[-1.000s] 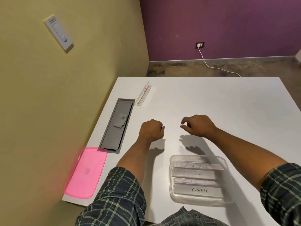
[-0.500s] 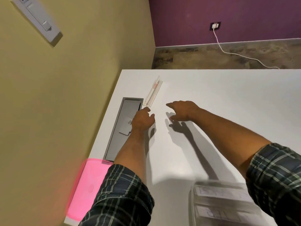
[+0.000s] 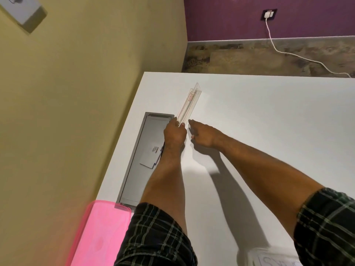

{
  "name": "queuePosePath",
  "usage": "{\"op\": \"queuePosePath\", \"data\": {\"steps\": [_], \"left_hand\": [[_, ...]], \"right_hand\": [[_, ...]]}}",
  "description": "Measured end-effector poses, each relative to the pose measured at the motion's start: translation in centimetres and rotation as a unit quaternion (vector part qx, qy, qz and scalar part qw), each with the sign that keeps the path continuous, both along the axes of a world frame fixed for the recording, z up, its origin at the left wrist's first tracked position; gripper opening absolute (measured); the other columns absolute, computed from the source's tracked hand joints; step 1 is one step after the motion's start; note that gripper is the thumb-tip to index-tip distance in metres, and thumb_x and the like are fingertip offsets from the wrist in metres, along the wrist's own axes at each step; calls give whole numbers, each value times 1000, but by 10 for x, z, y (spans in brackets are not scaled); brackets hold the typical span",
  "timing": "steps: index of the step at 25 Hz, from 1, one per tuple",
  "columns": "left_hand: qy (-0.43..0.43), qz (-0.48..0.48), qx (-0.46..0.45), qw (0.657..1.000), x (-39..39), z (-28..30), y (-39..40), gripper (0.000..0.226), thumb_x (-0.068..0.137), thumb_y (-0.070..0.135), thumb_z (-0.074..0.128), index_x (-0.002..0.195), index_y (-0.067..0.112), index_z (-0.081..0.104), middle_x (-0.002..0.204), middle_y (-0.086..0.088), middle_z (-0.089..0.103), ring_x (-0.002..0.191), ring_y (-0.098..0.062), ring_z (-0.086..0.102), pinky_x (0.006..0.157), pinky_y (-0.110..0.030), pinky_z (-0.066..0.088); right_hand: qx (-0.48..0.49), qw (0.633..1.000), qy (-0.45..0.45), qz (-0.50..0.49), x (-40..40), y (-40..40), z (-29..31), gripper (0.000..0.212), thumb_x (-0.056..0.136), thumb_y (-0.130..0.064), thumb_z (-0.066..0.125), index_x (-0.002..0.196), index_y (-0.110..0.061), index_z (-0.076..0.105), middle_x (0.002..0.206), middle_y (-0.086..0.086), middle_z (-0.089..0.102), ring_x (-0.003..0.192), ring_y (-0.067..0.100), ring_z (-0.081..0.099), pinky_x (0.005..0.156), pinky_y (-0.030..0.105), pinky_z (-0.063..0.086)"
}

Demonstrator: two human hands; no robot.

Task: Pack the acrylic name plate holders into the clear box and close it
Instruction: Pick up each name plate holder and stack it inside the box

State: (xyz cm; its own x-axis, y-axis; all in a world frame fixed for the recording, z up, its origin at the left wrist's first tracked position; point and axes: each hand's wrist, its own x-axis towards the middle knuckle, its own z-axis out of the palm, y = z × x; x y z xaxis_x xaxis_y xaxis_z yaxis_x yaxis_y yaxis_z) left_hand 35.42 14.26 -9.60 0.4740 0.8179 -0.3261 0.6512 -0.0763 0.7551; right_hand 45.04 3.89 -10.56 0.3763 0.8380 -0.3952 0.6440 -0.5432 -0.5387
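Your left hand (image 3: pixel 174 131) pinches the near end of a clear acrylic name plate holder (image 3: pixel 189 103) lying on the white counter (image 3: pixel 269 121), just beside the grey recessed tray (image 3: pixel 134 169). Your right hand (image 3: pixel 203 135) reaches toward the same end, forefinger extended, grasping nothing. The clear box (image 3: pixel 272 260) sits at the counter's near edge.

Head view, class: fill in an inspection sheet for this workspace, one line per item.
Surface: white table, with a grey recessed tray holding a card.
Job's things: acrylic name plate holder lying near the tray; clear box barely visible at the bottom edge; pink lid at the near corner.
Clutter: nothing seen.
Hands: left hand grips the holder's near end; right hand beside it, apart.
Cables: white cable from a wall socket.
Surroundings: yellow and purple walls.
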Motion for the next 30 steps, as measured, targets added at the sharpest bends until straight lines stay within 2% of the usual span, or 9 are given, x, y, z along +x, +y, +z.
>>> {"op": "queuePosePath", "data": {"steps": [3, 6, 9, 13, 17, 19, 22, 26, 30], "left_hand": [[-10, 31, -10, 999, 8, -10, 7, 31, 100, 18, 52, 127, 11, 67, 125, -8, 69, 115, -25, 64, 97, -31, 52], [-17, 36, -11, 999, 10, -15, 8, 21, 97, 20, 58, 108, 14, 75, 103, -4, 75, 96, -21, 71, 74, -22, 51], [-18, 45, -1, 999, 10, -13, 7, 18, 96, 21, 61, 102, 11, 75, 97, -4, 76, 92, -20, 71, 79, -27, 56], [-56, 77, -53, 994, 4, 6, -8, 17, 93, 8, 52, 97, 6, 68, 89, -12, 76, 83, -27, 75, 69, -33, 63], [-101, 105, -78, 986, -14, 30, -29, 17, 87, 1, 50, 94, -2, 65, 86, -16, 75, 63, -19, 70, 41, -14, 47], [-132, 93, -113, 980, -24, 47, -45, 17, 85, -2, 50, 92, -4, 66, 83, -19, 75, 59, -17, 68, 44, -15, 48], [-111, 28, -208, 972, -34, 67, -68, 12, 86, 1, 54, 89, -1, 65, 81, -20, 75, 57, -20, 67, 51, -21, 46], [-40, -119, -280, 952, -57, 86, -107, 15, 80, 9, 55, 88, 6, 68, 81, -15, 76, 69, -19, 72, 65, -27, 50], [-14, -246, -335, 909, -78, 105, -151, 19, 81, 9, 52, 83, 11, 71, 82, -11, 75, 85, -19, 73, 74, -27, 53]], "right_hand": [[21, 999, 39, -27, -3, 18, -7, 79, 98, -22, 51, 162, -22, 4, 168, 0, 20, 149, 25, 32, 117, 39, 34], [31, 991, 99, -81, -6, 30, -5, 90, 96, -19, 53, 161, -24, -9, 162, 6, 35, 136, 28, 51, 98, 32, 47], [46, 987, 108, -108, -11, 28, -3, 92, 95, -19, 52, 160, -28, -14, 154, 12, 47, 122, 30, 62, 96, 38, 54], [28, 999, 4, -17, -12, -1, 3, 104, 83, -24, 62, 158, -36, -9, 139, 12, 60, 102, 31, 67, 85, 45, 58], [26, 984, -137, 107, -7, -38, 14, 107, 80, -36, 74, 158, -36, 1, 163, -1, 33, 125, 33, 57, 87, 35, 50], [20, 973, -193, 126, -6, -62, 23, 108, 84, -39, 74, 160, -31, -3, 169, -2, 10, 142, 30, 42, 103, 37, 47], [11, 969, -232, 90, -6, -108, 37, 103, 89, -34, 69, 161, -29, -4, 170, 2, 4, 145, 31, 37, 107, 40, 46], [52, 957, -279, 59, -15, -190, 61, 86, 92, -25, 62, 162, -16, 12, 167, 14, 18, 148, 33, 32, 113, 41, 37], [75, 938, -338, 27, -32, -273, 85, 87, 81, -25, 76, 156, -13, 33, 155, 15, 44, 141, 35, 44, 113, 48, 35]]}}
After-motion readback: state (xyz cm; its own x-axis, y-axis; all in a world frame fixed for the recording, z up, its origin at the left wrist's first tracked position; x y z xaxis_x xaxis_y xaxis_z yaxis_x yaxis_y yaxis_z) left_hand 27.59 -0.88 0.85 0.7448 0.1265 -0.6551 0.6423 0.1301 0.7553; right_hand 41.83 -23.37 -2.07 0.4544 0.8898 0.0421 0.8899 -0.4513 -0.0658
